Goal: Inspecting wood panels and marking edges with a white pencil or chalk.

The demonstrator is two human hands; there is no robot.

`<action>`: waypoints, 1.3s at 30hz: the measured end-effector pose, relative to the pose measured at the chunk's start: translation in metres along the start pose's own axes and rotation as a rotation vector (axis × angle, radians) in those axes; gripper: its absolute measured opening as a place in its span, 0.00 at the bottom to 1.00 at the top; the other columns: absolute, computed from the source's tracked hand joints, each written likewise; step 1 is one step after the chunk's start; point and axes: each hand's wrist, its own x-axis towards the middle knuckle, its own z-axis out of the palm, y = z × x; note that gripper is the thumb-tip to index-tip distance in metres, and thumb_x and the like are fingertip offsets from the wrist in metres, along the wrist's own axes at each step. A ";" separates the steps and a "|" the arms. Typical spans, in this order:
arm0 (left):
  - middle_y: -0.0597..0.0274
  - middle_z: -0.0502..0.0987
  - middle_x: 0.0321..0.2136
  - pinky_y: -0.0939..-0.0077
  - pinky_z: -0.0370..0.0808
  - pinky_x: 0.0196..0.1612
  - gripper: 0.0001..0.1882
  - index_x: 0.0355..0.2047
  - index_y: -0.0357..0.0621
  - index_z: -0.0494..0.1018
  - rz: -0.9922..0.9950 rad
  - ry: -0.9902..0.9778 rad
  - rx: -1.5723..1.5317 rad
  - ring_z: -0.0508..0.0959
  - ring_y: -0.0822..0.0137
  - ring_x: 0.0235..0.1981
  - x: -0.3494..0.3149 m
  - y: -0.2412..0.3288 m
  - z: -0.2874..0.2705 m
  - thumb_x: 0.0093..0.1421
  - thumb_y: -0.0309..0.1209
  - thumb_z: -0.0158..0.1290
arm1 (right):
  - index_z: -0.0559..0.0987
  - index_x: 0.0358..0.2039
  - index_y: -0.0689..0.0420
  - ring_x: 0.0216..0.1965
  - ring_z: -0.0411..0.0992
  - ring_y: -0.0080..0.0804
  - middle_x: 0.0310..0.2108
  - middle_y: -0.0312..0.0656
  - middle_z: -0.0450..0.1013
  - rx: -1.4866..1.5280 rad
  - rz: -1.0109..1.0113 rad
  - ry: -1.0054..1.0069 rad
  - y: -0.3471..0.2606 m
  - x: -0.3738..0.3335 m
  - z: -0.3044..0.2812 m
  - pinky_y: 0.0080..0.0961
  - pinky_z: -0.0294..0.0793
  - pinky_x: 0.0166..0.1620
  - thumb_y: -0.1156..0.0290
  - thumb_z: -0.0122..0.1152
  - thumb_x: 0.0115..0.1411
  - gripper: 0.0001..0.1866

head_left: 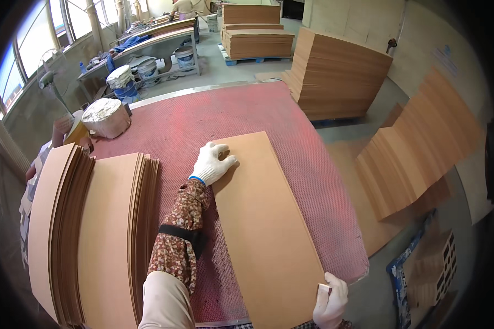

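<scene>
A long tan wooden board point(266, 219) lies lengthwise on a red textured tabletop point(175, 118) in front of me. At its far left corner, my left hand point(210, 164), in a white knit glove with a blue cuff, has its fingers curled and gripping the edge. My right hand point(331, 305), also in a white glove, is closed around a small block point(324, 291) with a pale face and brown sides, by the board's near right edge. What the block is made for I cannot tell. Left of my forearm stand two stacks of similar boards point(107, 208).
A large roll of tape-like material point(106, 118) sits at the table's far left corner. Tall board stacks point(343, 74) rise beyond and to the right point(417, 148). Buckets point(122, 82) stand by a workbench point(164, 41). A person point(183, 8) is in the far background.
</scene>
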 end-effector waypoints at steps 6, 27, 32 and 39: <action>0.39 0.79 0.55 0.58 0.79 0.61 0.32 0.57 0.33 0.80 -0.057 0.005 -0.153 0.83 0.43 0.54 -0.011 -0.009 0.003 0.61 0.46 0.67 | 0.83 0.44 0.66 0.45 0.79 0.57 0.44 0.57 0.81 0.114 0.172 0.075 0.011 -0.011 0.000 0.46 0.80 0.51 0.75 0.57 0.75 0.09; 0.34 0.63 0.73 0.50 0.64 0.75 0.46 0.76 0.36 0.57 -0.568 0.133 -0.165 0.64 0.36 0.74 -0.192 0.074 -0.011 0.68 0.48 0.62 | 0.82 0.38 0.64 0.41 0.79 0.54 0.38 0.50 0.81 0.180 0.207 0.139 0.033 -0.017 0.020 0.46 0.78 0.46 0.68 0.57 0.72 0.12; 0.37 0.60 0.75 0.49 0.60 0.77 0.45 0.77 0.39 0.55 -0.453 0.116 -0.258 0.56 0.36 0.78 -0.172 0.076 0.010 0.69 0.48 0.61 | 0.82 0.38 0.62 0.42 0.79 0.54 0.39 0.50 0.82 0.171 0.148 0.088 0.036 -0.015 0.015 0.47 0.78 0.48 0.68 0.57 0.72 0.11; 0.44 0.56 0.78 0.44 0.59 0.76 0.45 0.76 0.38 0.56 -0.315 0.113 -0.137 0.56 0.33 0.76 -0.155 0.068 0.038 0.70 0.51 0.59 | 0.82 0.38 0.61 0.42 0.79 0.53 0.40 0.49 0.83 0.130 0.165 0.100 0.036 -0.015 0.016 0.47 0.78 0.49 0.68 0.57 0.72 0.11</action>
